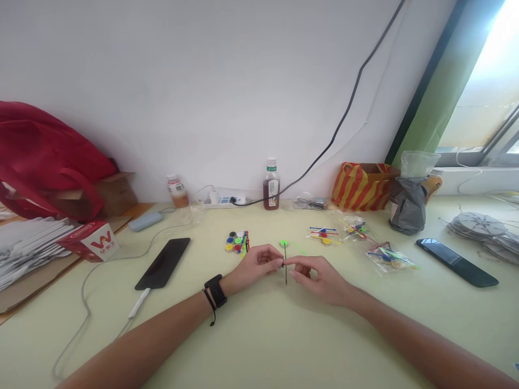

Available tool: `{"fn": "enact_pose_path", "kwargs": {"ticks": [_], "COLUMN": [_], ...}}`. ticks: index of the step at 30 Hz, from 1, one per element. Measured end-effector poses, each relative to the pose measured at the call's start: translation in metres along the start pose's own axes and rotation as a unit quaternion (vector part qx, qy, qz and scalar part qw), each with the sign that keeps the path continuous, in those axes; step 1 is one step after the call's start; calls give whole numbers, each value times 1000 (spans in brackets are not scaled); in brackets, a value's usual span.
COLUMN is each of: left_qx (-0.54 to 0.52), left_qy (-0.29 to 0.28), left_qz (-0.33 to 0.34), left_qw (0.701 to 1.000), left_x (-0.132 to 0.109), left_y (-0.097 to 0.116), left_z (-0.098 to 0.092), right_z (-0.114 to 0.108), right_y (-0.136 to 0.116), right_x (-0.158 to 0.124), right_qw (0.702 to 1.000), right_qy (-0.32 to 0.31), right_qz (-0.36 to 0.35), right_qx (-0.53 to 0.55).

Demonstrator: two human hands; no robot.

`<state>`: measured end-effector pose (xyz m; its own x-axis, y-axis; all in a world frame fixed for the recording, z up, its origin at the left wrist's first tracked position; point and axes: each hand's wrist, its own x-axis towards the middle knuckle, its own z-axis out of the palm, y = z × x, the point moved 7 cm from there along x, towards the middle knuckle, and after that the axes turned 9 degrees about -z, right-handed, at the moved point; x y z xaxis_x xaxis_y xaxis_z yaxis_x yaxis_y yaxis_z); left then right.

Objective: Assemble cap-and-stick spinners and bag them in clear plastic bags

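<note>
My left hand (261,265), with a black watch on its wrist, is closed in a pinch on a thin dark stick (286,276). The stick stands nearly upright in view, and its exact kind is too small to tell. From the other side, the outstretched index finger of my right hand (318,275) touches the stick; its thumb is apart and the other fingers are curled. Just beyond the stick's upper end lies a bright green round plastic piece (284,243), with a thin green strip (299,248) beside it.
Colored discs and strips (238,242) lie left of centre; more colored sticks (323,234) and bagged pieces (390,257) lie right. A charging phone (164,263) and another phone (456,262) flank my arms. A dark drink bottle (271,186) stands near the wall.
</note>
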<state>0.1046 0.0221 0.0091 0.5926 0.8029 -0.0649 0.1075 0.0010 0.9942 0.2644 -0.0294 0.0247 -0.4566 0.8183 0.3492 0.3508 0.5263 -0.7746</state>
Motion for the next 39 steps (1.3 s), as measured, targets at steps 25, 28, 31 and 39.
{"fn": "enact_pose_path", "kwargs": {"ticks": [25, 28, 31, 39], "left_qx": [-6, -4, -4, -1], "left_qy": [7, 8, 9, 5], "left_qz": [-3, 4, 7, 3], "left_qw": [1000, 1000, 1000, 1000], "left_x": [1, 0, 0, 0], "left_y": [-3, 1, 4, 1], "left_z": [-2, -1, 0, 0], "right_z": [0, 1, 3, -1], "right_y": [9, 7, 3, 9], "right_x": [1, 1, 0, 1], "right_qw": [1000, 1000, 1000, 1000], "right_qy": [-19, -21, -18, -5], "right_qz": [14, 7, -1, 9], "right_qx": [-19, -19, -9, -16]}}
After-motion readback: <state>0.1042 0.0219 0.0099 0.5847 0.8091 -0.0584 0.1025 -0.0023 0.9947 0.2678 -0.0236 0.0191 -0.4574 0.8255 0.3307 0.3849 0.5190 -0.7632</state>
